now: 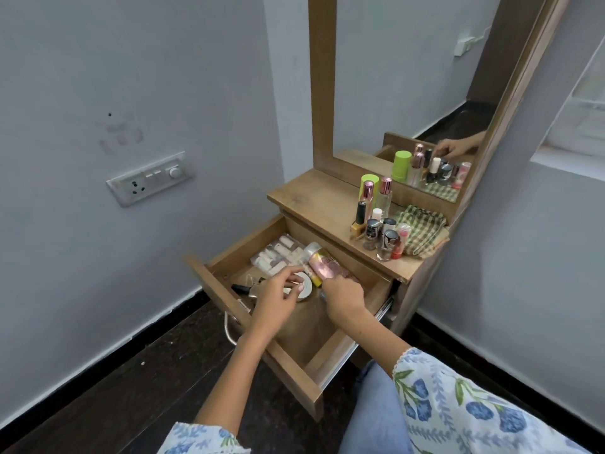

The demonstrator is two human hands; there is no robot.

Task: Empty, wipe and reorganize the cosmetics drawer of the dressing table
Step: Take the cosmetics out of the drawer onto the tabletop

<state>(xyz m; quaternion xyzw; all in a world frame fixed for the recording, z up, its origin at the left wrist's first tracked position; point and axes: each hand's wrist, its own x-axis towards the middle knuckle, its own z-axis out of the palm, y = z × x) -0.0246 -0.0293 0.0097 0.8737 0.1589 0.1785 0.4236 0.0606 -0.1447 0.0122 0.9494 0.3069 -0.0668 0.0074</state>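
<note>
Open drawer [229, 291] of the wooden dressing table [314, 198], pulled out toward the person, with both hands inside it. The right hand [343, 294] is curled around the lower end of a pink bottle [322, 265] with a clear cap, which lies tilted with the cap pointing toward the back of the drawer. The left hand [276, 294] is just beside it, fingers loosely spread and gripping nothing, with fingertips resting on or just above a round white compact [302, 285]; whether they touch it cannot be told. Behind the hands, at the back left of the drawer, lies a clear packet of small white tubes [278, 255]. Left of the left hand lies a black-handled item [240, 288], too small to identify. On the table top, well apart from the hands, stand nail polish and perfume bottles [376, 224], with a green checked cloth [422, 229] bunched just beside them. The mirror [409, 77] behind repeats these bottles and one hand.
</note>
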